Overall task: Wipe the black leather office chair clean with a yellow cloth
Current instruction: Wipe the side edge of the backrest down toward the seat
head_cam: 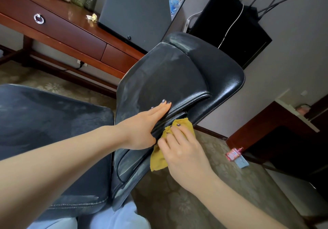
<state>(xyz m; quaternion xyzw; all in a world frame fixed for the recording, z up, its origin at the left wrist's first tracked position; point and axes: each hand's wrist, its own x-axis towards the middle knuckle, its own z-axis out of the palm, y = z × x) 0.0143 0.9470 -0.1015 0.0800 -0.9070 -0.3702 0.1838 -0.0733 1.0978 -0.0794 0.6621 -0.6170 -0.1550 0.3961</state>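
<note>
Black leather office chair [168, 79] is being seen on a patterned carpet [177, 202], near a dark red wooden desk [71, 26]. Pale, dusty marks are being shown on its back and seat. The back is being pressed by the left hand [142, 129], with its fingers straight and flat. A yellow cloth [159, 159] is being held in the curled fingers of the right hand [181, 149] and is being pushed against the side edge of the back.

chair [170, 79]: black grained leather, dusty sheen | cloth [159, 159]: yellow nubby fabric | desk [71, 32]: glossy wood
</note>
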